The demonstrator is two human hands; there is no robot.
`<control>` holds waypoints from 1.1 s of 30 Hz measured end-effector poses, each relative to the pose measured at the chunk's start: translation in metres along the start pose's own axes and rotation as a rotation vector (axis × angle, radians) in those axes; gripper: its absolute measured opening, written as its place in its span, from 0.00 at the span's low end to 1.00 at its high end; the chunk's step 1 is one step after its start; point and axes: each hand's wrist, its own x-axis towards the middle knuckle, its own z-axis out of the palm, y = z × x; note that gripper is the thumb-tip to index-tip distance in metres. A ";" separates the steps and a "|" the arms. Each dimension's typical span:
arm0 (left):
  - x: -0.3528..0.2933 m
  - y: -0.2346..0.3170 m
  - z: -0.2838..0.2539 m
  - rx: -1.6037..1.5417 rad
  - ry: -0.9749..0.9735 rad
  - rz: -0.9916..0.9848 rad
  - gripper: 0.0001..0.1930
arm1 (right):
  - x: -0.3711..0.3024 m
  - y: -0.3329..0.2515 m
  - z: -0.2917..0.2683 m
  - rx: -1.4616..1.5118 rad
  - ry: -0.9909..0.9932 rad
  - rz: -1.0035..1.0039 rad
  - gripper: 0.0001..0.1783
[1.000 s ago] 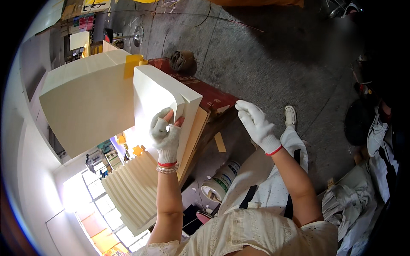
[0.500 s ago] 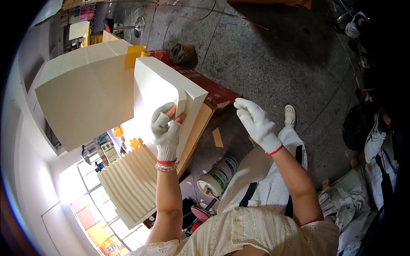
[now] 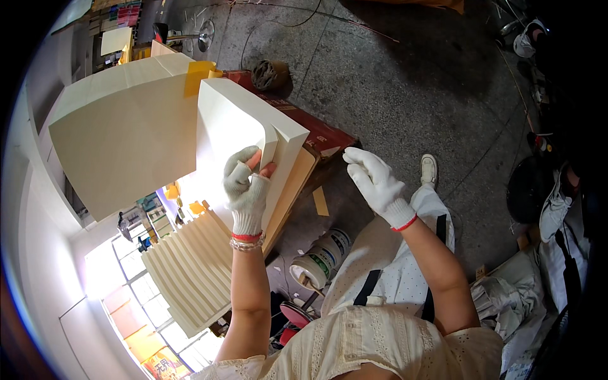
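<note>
Holding the near edge of a white paper stack (image 3: 218,120) with the left hand (image 3: 246,190), with bare fingertips poking out of a white glove. Pressing at the spot where some of the sheets bend up and away from the rest. Cannot tell just how many sheets are in the grip. Keeping the right hand (image 3: 378,183) up in the air, well apart from the paper and from the other hand, also in a white glove, with curled fingers and a thumb near them, and with a small gap at the tips. Wearing a bead bracelet (image 3: 246,244) on the left wrist, just below the red glove cuff. Just left of the white stack, a big cream paper block (image 3: 120,136), with a yellow strip (image 3: 197,79) at its far right corner. Under the white stack, a tan board (image 3: 291,183), and by its far side, a dark red sheet (image 3: 329,138). Nearer to the body and to the left, a row of cream paper piles (image 3: 193,272), set out like steps. Low down between the arms, a white bucket (image 3: 324,253) lying tilted, near a tan strip (image 3: 320,201) on the grey floor (image 3: 380,88). Farther off, a brown roll (image 3: 269,75).
</note>
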 end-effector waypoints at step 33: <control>-0.018 0.019 -0.024 0.281 0.315 0.354 0.37 | 0.030 -0.146 0.095 0.596 -0.276 0.354 0.30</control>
